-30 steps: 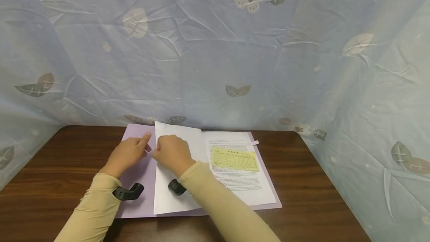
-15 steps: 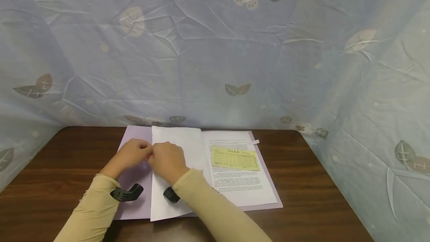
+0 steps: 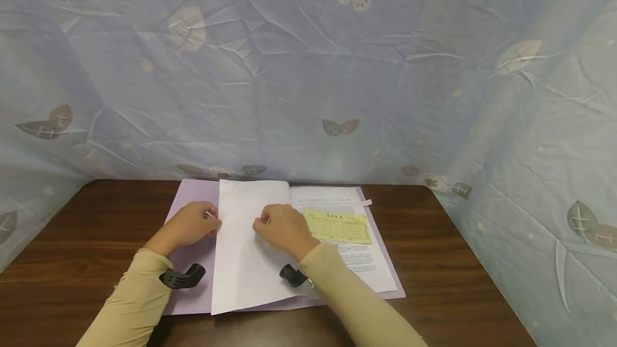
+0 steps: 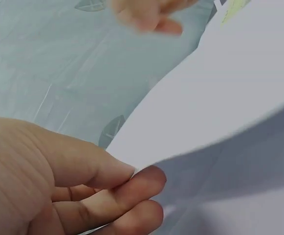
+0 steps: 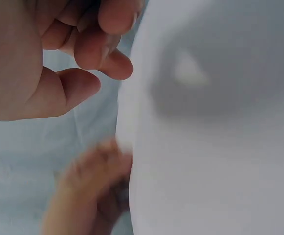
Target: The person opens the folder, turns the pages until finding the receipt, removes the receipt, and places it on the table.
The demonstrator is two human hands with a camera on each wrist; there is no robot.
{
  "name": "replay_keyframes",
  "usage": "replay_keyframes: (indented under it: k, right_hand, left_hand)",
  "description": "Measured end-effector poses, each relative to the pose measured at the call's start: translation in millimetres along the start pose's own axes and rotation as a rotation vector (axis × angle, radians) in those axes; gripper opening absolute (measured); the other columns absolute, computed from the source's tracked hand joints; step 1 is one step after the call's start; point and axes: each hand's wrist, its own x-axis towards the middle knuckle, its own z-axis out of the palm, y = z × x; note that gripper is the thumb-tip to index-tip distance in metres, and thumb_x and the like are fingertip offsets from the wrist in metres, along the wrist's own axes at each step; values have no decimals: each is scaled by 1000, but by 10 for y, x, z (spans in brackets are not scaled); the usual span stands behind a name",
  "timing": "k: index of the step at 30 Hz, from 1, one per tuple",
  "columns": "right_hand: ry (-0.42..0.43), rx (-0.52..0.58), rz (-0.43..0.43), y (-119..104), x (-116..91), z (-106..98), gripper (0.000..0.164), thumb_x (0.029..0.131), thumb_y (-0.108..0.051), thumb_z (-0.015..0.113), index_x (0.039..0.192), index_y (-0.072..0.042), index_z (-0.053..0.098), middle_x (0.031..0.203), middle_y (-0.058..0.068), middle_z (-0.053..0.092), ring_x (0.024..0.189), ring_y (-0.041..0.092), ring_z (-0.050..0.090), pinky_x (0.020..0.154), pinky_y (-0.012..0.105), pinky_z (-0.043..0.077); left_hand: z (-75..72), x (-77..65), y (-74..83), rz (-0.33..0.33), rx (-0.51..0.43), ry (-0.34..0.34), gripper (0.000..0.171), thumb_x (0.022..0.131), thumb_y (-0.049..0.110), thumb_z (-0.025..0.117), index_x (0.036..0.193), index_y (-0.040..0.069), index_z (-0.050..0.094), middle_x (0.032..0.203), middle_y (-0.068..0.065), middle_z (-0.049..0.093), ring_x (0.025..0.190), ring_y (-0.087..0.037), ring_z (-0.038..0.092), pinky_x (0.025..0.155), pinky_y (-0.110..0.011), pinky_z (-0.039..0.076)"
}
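A white sheet [image 3: 241, 266], turned over to the left, bows up from an open purple folder [image 3: 190, 301]. My left hand [image 3: 192, 224] pinches its left edge; the left wrist view shows the sheet's edge [image 4: 181, 122] caught between thumb [image 4: 90, 164] and forefinger. My right hand [image 3: 285, 229] hovers over the middle of the sheet with nothing in it. In the right wrist view its loosely bent fingers [image 5: 90, 49] stand apart from the thumb. On the right half, a yellow form slip [image 3: 339, 228] lies on a printed page [image 3: 359, 277].
A small white tab [image 3: 365, 203] sticks out at the folder's right edge. The folder lies on a dark wooden table [image 3: 434, 261]. Patterned cloth [image 3: 289, 79] hangs behind the table and along its sides. Each wrist wears a black strap mount [image 3: 182, 277].
My right hand first joins the left at the sheet's left edge, then lets go and moves right. My left hand has come to pinch that edge. The sheet's lower corner has shifted slightly left.
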Motion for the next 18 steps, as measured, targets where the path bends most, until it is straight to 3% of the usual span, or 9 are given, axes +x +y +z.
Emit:
replay_keyframes:
  k: [8, 11, 14, 18]
  right_hand:
    - [86, 69, 85, 896, -134, -394, 20, 95, -26, 61, 79, -16, 68, 70, -4, 58, 64, 14, 50, 60, 30, 41]
    - [109, 106, 141, 1221, -207, -500, 18, 95, -22, 62, 81, -13, 67, 72, -2, 58, 65, 15, 51, 62, 31, 42]
    - [136, 108, 202, 1510, -294, -588, 12, 94, -19, 63, 87, -11, 68, 79, 0, 61, 72, 17, 54, 69, 33, 43]
    - [154, 72, 259, 1840, -403, -652, 9, 94, -16, 63, 95, -8, 68, 87, 4, 63, 79, 20, 56, 71, 34, 45]
  left_hand:
    - [11, 15, -41, -52, 23, 26, 53, 96, 14, 61, 140, -11, 44, 88, -10, 70, 81, -22, 62, 72, -38, 50]
    - [15, 32, -71, -53, 53, 31, 64, 96, 15, 60, 148, -13, 35, 87, -9, 69, 83, -24, 61, 77, -43, 50]
    - [29, 45, -96, -50, 80, 34, 67, 96, 16, 60, 151, -12, 32, 90, -11, 68, 82, -24, 61, 77, -43, 50]
    - [63, 49, -123, -16, 103, 19, 55, 98, 14, 60, 146, -6, 42, 97, -13, 68, 77, -21, 60, 68, -38, 50]
